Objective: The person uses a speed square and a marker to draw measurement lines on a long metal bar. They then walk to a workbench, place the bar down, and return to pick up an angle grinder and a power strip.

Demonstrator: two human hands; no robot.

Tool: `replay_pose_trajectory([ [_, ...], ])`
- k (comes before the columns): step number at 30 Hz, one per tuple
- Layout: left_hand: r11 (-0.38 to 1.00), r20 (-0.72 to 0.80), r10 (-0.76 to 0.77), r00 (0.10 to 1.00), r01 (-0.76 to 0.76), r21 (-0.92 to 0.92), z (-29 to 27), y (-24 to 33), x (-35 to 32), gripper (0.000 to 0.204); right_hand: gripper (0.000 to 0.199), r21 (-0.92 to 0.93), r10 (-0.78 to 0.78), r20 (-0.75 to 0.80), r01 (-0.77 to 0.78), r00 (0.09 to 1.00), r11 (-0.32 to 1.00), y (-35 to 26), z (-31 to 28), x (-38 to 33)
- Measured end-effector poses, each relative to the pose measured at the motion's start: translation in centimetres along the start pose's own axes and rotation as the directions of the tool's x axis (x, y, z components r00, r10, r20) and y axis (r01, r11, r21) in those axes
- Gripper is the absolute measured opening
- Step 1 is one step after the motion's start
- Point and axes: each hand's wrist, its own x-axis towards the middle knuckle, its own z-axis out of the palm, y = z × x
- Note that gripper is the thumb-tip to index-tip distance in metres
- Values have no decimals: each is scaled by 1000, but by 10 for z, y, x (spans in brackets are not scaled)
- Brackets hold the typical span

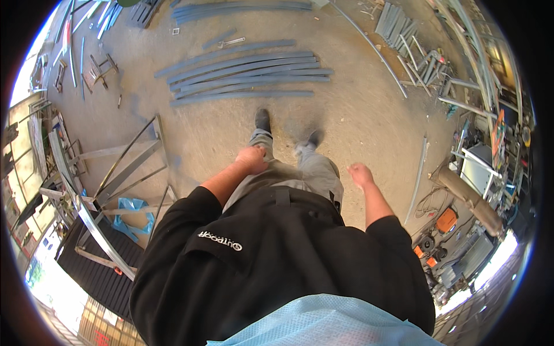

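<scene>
My left hand (253, 160) is in front of my left thigh, its fingers curled in and no object showing in it. Out to the side of my right hip hangs my right hand (361, 175), loosely closed, slightly blurred, also with nothing visible in it. Ahead of my feet, blue-grey metal bars (245, 70) lie side by side on the concrete floor, apart from both hands. An adjustable wrench (232, 42) rests just beyond them, beside a short metal piece (219, 38).
More long bars (242, 10) lie farther ahead. At left stands a metal frame (124, 164) near blue plastic sheeting (135, 216). Metal offcuts (424, 63) are piled far right. A large pipe (470, 202), cables and an orange tool (446, 219) occupy the right side.
</scene>
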Motion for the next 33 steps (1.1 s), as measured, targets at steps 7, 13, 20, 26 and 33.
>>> replay_pose_trajectory([
  [7, 969, -160, -189, 969, 157, -191, 40, 40, 59, 48, 56, -223, -292, 148, 319, 945, 921, -154, -64, 214],
  [13, 873, -373, -426, 824, 268, -407, 58, 79, 111, 42, 56, -508, -398, 242, 465, 885, 725, -241, -40, 366],
  [20, 817, -516, -504, 692, 189, -545, 48, 80, 123, 35, 63, -613, -394, 298, 491, 869, 619, -291, 42, 497],
  [26, 815, -539, -524, 660, 204, -542, 30, 64, 117, 36, 56, -722, -407, 220, 429, 886, 543, -307, 109, 560],
  [33, 808, -507, -545, 668, 255, -532, 18, 50, 112, 34, 25, -827, -531, 197, 431, 824, 361, -301, 142, 600],
])
